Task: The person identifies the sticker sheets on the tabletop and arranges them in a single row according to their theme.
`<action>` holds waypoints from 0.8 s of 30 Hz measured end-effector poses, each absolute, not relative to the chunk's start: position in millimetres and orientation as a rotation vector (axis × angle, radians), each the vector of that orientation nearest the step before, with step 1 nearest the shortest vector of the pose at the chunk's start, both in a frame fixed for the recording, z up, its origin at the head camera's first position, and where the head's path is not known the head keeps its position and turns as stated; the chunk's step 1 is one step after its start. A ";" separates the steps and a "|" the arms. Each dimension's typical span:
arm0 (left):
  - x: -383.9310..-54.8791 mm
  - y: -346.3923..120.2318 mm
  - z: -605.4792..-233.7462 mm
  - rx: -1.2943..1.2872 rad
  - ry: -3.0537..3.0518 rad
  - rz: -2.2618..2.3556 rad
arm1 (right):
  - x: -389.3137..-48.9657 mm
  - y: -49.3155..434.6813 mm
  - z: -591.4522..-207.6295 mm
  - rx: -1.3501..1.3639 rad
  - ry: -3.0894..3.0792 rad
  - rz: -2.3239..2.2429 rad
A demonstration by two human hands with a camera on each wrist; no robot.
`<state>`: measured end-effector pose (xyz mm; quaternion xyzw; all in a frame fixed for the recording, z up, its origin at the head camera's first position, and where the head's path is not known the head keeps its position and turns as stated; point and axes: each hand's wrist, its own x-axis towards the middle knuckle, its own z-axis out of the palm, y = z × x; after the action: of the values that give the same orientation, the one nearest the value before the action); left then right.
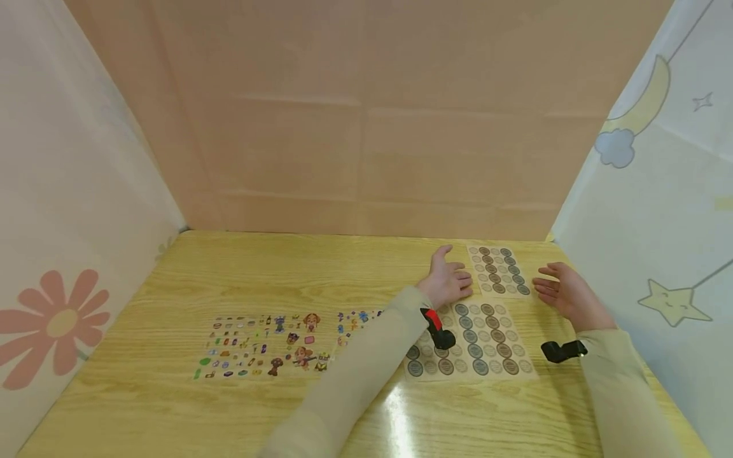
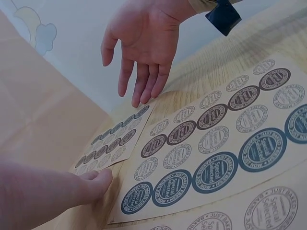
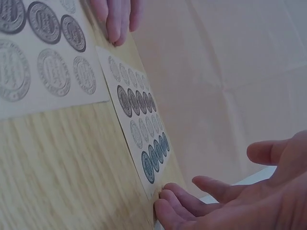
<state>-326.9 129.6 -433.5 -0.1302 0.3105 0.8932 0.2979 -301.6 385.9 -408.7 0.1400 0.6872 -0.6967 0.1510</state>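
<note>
A sheet of round stickers (image 1: 498,271), printed in columns of brown, blue and pale seals, lies flat at the far right of the table. Beside its left edge is my left hand (image 1: 448,280), fingers extended and thumb raised. My right hand (image 1: 564,291) hovers near the sheet's right edge with its fingers loosely extended. Neither hand holds anything. In the right wrist view, the right fingertips (image 3: 168,211) come close to the sheet's near corner; whether they touch it I cannot tell. More round sticker sheets (image 2: 211,139) lie nearer, partly hidden by my left arm.
To the left lies a clear-looking sheet of small cartoon stickers (image 1: 258,346), and another cartoon sheet (image 1: 349,324) is partly under my left sleeve. A tan backdrop (image 1: 366,127) closes the table's far edge. Printed side walls (image 1: 687,222) stand left and right.
</note>
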 end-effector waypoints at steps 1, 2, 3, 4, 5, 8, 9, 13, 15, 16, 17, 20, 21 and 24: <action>-327.4 130.6 -433.9 -0.349 0.829 2.371 | -302.7 385.3 -408.4 0.394 1.967 -1.992; -327.8 131.3 -434.4 -0.351 0.835 2.369 | -303.9 384.7 -408.3 0.384 1.969 -1.976; -328.1 131.9 -434.8 -0.354 0.839 2.366 | -304.9 383.8 -408.1 0.383 1.968 -1.964; -328.3 132.4 -435.1 -0.357 0.840 2.364 | -305.7 383.0 -407.8 0.375 1.974 -1.948; -328.4 132.8 -435.5 -0.359 0.838 2.362 | -306.4 382.0 -407.5 0.370 1.987 -1.929; -328.3 134.1 -436.0 -0.359 0.826 2.357 | -308.5 380.4 -406.2 0.364 2.016 -1.877; -328.2 134.5 -436.1 -0.356 0.821 2.355 | -309.0 380.0 -405.7 0.364 2.024 -1.861; -325.7 135.3 -435.3 -0.342 0.794 2.355 | -310.2 379.9 -404.1 0.354 2.019 -1.828; -324.8 135.8 -434.8 -0.334 0.786 2.355 | -310.2 380.8 -403.2 0.350 2.006 -1.829; -324.6 136.1 -434.8 -0.334 0.782 2.357 | -310.4 381.2 -402.6 0.349 2.000 -1.829; -324.5 136.3 -434.7 -0.335 0.779 2.359 | -310.5 381.7 -402.1 0.347 1.998 -1.827; -324.7 136.8 -434.7 -0.332 0.767 2.361 | -311.1 382.2 -400.3 0.338 1.986 -1.823; -324.8 137.0 -434.7 -0.332 0.764 2.360 | -311.3 381.9 -399.8 0.333 1.980 -1.822; -324.0 137.2 -434.0 -0.334 0.759 2.358 | -310.9 381.0 -399.3 0.324 1.967 -1.833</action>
<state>-324.0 137.2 -434.0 -0.1269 0.2882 0.8951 0.3155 -310.9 381.0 -399.3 0.1167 0.7093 -0.6611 0.2150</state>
